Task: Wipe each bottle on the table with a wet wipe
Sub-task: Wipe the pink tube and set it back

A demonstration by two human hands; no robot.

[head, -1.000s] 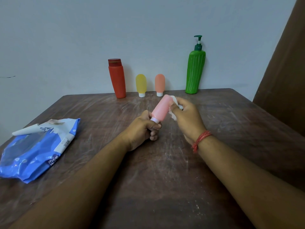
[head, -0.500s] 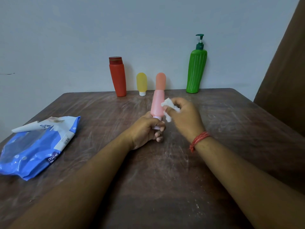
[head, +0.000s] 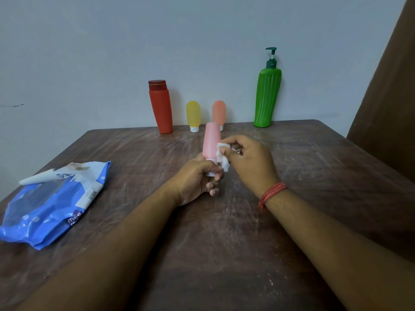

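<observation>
From the head camera, the left hand [head: 197, 178] is closed around the white-capped lower end of a pink bottle [head: 210, 141], holding it cap-down and nearly upright above the middle of the tabletop [head: 303, 198]; its grip is clamped on the bottle, with the fingers curled across the cap so that only a sliver of white shows between them. The right hand [head: 249, 160] comes in from the right, its grip pinched on a crumpled white wet wipe [head: 222, 154], which is pressed against the right side of the pink bottle just above the cap. A red thread band [head: 270, 194] circles the right wrist. Both forearms reach in from the bottom edge of the picture.

At the far edge of the tabletop, against the pale wall [head: 112, 52], four more bottles stand in a row: a red bottle [head: 160, 107] with a darker cap on the left, then a small yellow bottle [head: 193, 115] standing on its white cap, a small orange bottle [head: 219, 112] partly hidden behind the top of the pink one, and a tall green pump bottle [head: 267, 97] on the right, well apart from the others.

Near the left edge of the tabletop lies a blue wipes pack [head: 45, 209], flattened and crinkled, its white flap peeled up and curled.
</observation>
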